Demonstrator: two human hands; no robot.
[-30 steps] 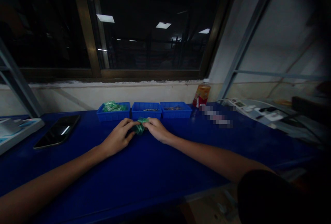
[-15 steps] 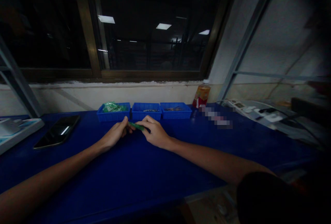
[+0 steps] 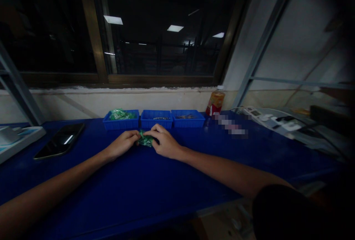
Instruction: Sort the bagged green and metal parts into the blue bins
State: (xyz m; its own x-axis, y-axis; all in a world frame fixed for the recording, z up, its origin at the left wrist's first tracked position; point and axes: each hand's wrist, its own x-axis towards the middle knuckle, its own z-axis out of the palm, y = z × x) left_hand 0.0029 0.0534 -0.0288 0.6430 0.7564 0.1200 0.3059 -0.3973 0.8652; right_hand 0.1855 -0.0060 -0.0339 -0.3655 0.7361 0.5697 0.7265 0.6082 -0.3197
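A small, shiny green plastic bag [image 3: 145, 141] is stretched between my two hands, just above the blue table. My left hand [image 3: 125, 144] pinches its left edge with thumb and fingers. At the other side my right hand [image 3: 163, 142] grips the bag, fingers curled over its upper edge. Whether anything is inside the bag I cannot tell. Beyond my hands three blue trays stand in a row: the left tray [image 3: 122, 124] holds crumpled green plastic bags [image 3: 119, 114], while the middle tray [image 3: 155, 123] and the right tray [image 3: 188, 122] hold small thin pieces too dim to name.
A dark phone [image 3: 59, 142] lies on the blue table [image 3: 133, 195] at left, beside a white power strip [image 3: 20, 140]. A bottle with orange drink [image 3: 215, 103] stands at the back right. Farther right are plugs and cables [image 3: 285, 123]. A window [image 3: 166, 47] rises behind.
The green bag, seen nearly edge-on before, now shows its broad face hanging between my hands. My left fingers have closed in on its edge, and my right hand stays nearly in place.
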